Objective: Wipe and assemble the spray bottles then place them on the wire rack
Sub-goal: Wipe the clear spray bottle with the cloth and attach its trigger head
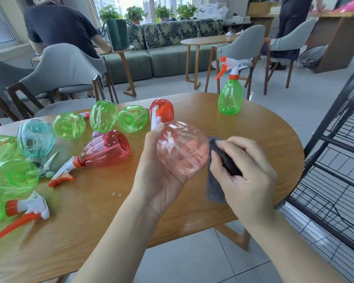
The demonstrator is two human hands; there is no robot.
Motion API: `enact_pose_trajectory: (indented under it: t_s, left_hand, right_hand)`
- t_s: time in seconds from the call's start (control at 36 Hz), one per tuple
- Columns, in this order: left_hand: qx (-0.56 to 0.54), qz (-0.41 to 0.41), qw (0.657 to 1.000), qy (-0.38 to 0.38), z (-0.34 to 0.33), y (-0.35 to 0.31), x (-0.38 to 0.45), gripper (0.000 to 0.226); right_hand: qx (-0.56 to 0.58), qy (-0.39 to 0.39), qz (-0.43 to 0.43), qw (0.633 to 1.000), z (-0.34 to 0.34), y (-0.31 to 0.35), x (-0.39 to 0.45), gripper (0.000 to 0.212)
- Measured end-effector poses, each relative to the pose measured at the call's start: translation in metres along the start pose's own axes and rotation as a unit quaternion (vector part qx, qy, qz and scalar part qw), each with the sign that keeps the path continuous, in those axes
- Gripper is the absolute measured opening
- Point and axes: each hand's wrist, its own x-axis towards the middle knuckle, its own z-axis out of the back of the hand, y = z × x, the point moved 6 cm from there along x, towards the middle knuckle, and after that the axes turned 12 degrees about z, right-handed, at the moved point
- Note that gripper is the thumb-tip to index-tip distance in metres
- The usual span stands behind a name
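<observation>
Head view. The left hand cups a pale pink bottle from below and from its left side, fingers curled round the body, thumb up along the near-left wall; the bottle is lifted above the wooden table with its base turned toward the camera. The right hand grips a folded grey cloth, fingers curled over it, and presses the cloth against the bottle's right side, so the bottle sits between the two hands. A white and orange spray head shows just behind the left fingertips; whether it is fitted to the held bottle cannot be told. On the table's left half lie several bottles on their sides: green bottles, a teal bottle, and a red bottle with its sprayer attached. One assembled green spray bottle stands upright at the far right of the table, well apart from the hands. The black wire rack stands at the right, beside the table.
</observation>
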Motion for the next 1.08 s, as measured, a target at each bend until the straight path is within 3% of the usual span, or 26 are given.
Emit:
enact_pose_trajectory:
  t_s: [0.08, 0.17, 0.36, 0.53, 0.72, 0.83, 1.0, 1.08]
  left_hand:
    - [0.008, -0.031, 0.999, 0.006, -0.007, -0.007, 0.000, 0.044]
    - [-0.003, -0.044, 0.999, -0.020, -0.009, -0.010, 0.000, 0.060]
    - [-0.010, 0.018, 1.000, -0.022, -0.009, 0.006, 0.001, 0.051]
    - [-0.017, 0.003, 1.000, 0.023, -0.013, 0.010, 0.000, 0.050]
    - [0.021, -0.045, 0.999, -0.020, -0.009, 0.005, 0.002, 0.038]
    - [0.023, -0.026, 0.999, -0.027, -0.008, 0.010, 0.002, 0.048]
    - [0.035, -0.030, 0.999, -0.028, -0.010, 0.013, 0.001, 0.041]
    - [0.044, -0.055, 0.996, -0.057, -0.006, 0.009, 0.002, 0.062]
  right_hand:
    - [-0.002, -0.002, 0.023, 1.000, 0.001, 0.005, -0.009, 0.013]
    - [0.020, -0.002, 0.039, 0.999, 0.002, 0.018, -0.012, 0.011]
    - [0.052, 0.003, 0.098, 0.994, -0.007, 0.048, 0.001, 0.011]
    - [0.032, -0.009, 0.064, 0.997, -0.004, 0.030, 0.013, 0.015]
    - [0.045, 0.021, -0.037, 0.998, -0.009, 0.016, -0.004, 0.015]
    - [0.091, 0.047, -0.020, 0.995, -0.013, 0.031, -0.008, 0.013]
    - [0.076, 0.005, 0.009, 0.997, -0.008, 0.031, 0.009, 0.010]
    - [0.053, -0.006, -0.017, 0.998, -0.003, 0.008, 0.012, 0.013]
